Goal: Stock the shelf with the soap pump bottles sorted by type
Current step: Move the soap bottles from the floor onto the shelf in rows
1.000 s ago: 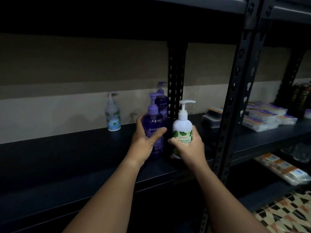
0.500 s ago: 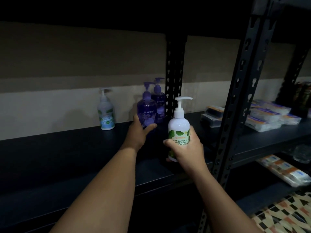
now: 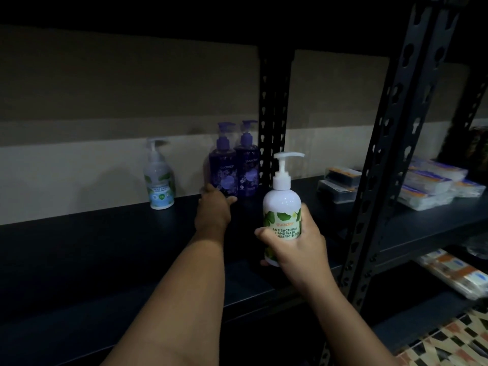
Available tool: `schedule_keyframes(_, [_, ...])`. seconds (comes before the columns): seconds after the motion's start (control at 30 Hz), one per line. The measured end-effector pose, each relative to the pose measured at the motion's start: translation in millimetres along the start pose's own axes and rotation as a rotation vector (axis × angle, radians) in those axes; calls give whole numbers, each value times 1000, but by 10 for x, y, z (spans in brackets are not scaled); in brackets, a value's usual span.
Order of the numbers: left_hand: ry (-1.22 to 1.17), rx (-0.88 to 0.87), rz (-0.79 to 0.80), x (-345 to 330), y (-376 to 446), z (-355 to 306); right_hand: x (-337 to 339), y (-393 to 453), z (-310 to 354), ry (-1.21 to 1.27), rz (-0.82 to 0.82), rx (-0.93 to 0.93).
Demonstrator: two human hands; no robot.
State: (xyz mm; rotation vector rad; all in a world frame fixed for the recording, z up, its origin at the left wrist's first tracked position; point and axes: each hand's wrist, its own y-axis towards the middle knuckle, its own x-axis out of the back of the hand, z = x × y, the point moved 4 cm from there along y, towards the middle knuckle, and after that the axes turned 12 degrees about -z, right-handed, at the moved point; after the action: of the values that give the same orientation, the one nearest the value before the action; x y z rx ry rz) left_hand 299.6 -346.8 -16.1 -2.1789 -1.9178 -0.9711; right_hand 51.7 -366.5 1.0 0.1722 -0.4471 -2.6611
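Head view: left hand [image 3: 215, 207] at base of front purple Guardian bottle [image 3: 222, 165], fingers around its lower body, grasp apparently loosening; twin purple bottle [image 3: 248, 165] touching beside it, both upright at shelf [image 3: 105, 249] back. Right hand [image 3: 295, 247] clasps white antibacterial hand wash bottle [image 3: 282, 207], held upright near shelf front. Clear green-label bottle [image 3: 159, 180] stands well apart, left. Judgement: seat purple bottle label forward, flush with twin; start separate white group.

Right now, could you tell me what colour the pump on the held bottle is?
White, seen in the head view.
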Motion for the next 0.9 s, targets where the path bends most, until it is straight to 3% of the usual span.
schedule_keyframes(0.53, [161, 46, -92, -34, 58, 44, 8, -13, 5, -20, -7, 18])
schedule_keyframes(0.9, [93, 109, -67, 0, 53, 67, 4, -12, 11, -46, -29, 25])
